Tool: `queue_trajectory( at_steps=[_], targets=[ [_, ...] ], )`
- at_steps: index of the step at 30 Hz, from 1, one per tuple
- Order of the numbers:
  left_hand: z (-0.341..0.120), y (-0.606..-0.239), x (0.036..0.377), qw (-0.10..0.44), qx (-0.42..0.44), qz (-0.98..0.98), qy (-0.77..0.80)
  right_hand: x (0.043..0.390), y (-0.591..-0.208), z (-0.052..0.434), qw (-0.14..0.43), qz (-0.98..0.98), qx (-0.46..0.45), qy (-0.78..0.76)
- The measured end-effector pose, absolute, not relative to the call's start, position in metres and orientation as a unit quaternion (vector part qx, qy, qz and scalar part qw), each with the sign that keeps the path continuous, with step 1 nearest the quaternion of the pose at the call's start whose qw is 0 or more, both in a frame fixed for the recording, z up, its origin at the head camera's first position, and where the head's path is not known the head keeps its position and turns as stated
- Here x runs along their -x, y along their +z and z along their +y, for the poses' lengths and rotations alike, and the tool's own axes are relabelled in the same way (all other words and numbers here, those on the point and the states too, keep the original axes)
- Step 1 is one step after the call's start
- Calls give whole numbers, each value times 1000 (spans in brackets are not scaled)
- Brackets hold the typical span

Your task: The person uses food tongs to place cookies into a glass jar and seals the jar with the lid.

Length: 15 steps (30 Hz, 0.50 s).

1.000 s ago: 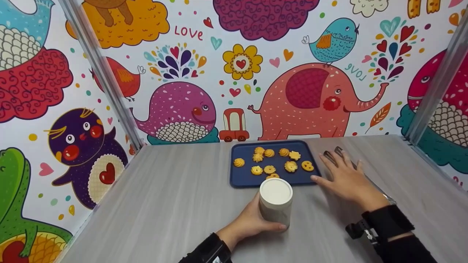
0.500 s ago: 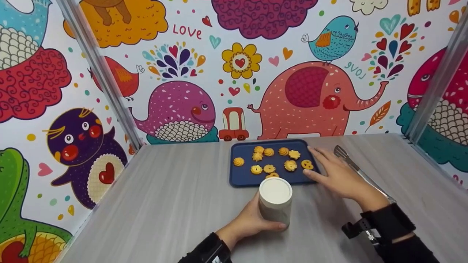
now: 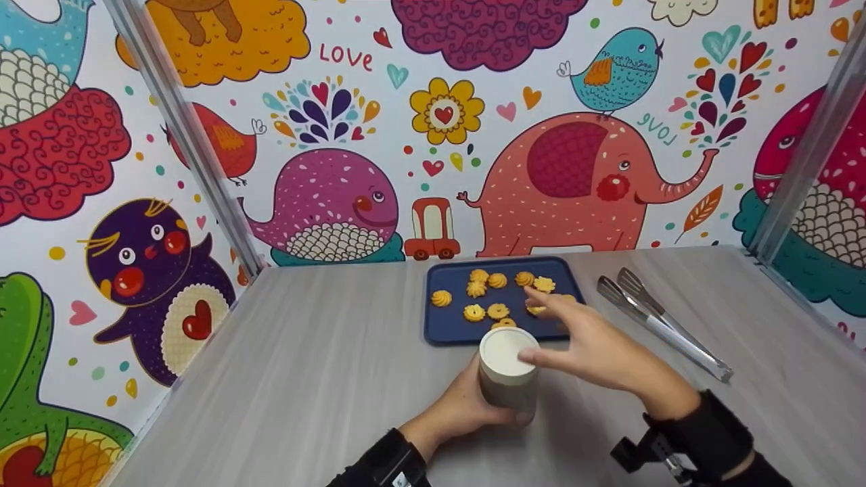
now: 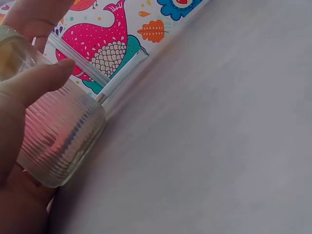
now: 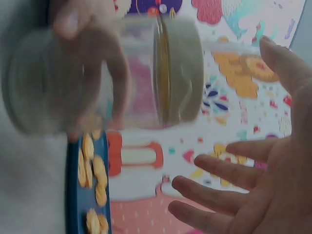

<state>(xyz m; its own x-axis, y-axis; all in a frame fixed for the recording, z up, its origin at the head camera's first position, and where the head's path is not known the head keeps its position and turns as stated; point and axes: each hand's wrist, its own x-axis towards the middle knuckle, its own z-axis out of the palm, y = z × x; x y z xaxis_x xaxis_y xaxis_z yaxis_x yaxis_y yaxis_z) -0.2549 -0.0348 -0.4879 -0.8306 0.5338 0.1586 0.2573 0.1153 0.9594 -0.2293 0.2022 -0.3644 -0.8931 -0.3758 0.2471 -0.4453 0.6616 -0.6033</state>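
My left hand grips a clear ribbed glass jar around its side, the thumb across the front. The jar stands upright on the table with a cream-white lid on top. My right hand hovers just right of the lid, fingers spread and thumb overlapping the lid's edge in the head view. In the right wrist view its fingers stretch out apart, with a gap between them and the lid. Behind the jar lies a dark blue tray with several butter cookies; the right hand covers some of them.
Metal tongs lie slantwise on the grey wood-grain table, right of the tray. A wall printed with cartoon animals rises behind the table, and another stands at the left.
My right hand has come from over the tongs leftward, past the tray's right edge, to the jar's lid. The tongs are now uncovered. The left hand and jar have stayed put.
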Motion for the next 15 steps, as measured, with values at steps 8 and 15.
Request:
queue_trajectory(
  at_steps=[8, 15],
  targets=[
    [-33, -487, 254, 129, -264, 726, 621, 220, -380, 168, 70, -903, -225, 360],
    [-32, -489, 255, 128, -258, 735, 614, 221, -392, 156, 58, -916, -164, 361]
  ],
)
